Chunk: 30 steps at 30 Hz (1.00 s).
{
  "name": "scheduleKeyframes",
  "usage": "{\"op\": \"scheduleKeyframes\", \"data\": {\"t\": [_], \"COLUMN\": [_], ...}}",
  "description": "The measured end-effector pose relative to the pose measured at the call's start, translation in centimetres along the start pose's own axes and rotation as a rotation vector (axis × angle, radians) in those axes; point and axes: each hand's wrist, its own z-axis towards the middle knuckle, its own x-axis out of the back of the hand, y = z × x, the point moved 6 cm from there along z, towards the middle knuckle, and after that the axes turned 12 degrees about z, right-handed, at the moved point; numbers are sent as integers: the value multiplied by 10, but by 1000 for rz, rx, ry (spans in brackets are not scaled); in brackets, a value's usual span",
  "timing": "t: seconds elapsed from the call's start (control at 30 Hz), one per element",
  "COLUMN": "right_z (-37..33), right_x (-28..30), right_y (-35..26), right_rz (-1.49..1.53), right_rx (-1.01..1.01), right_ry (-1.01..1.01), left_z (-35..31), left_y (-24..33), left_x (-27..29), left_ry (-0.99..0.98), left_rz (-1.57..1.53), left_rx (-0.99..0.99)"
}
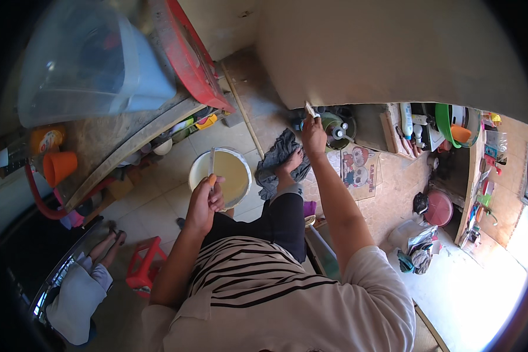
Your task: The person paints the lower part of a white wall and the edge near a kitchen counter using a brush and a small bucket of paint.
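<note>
Brown wall (393, 53): finished extent unreadable. Bucket (191, 178) before my legs: pale mix (233, 179) unused inside. My left hand (202, 205): curled firmly round an orange-handled scraper (212, 161). My right hand (314, 136): gripping a white tool (312, 110) near the wall's lower edge.

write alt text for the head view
From above, a person's right hand holds a pale tool at the edge of a beige wall, while the left hand grips an orange-handled blade over a bucket of cream-coloured mix. Another person and a red stool are at lower left.
</note>
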Motion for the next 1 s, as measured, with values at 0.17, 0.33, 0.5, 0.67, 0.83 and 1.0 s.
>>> {"op": "scheduleKeyframes", "data": {"t": [0.17,0.33,0.5,0.67,0.83,1.0], "right_z": [12,-9,-24,-52,-87,-136], "right_x": [12,92,178,247,281,278], "right_y": [7,-32,-73,-112,-112,-83], "right_rz": [-79,-5,28,73,192,623], "right_rx": [-16,70,116,157,51,-290], "right_ry": [5,126,213,316,425,478], "left_z": [7,13,17,21,22,34], "left_y": [-2,1,9,17,29,25], "left_x": [-6,-16,-30,-43,-56,-65], "left_ry": [-19,-60,-122,-217,-282,-335], "left_rz": [26,35,60,90,67,111], "left_rx": [-6,12,34,32,48,70]}}
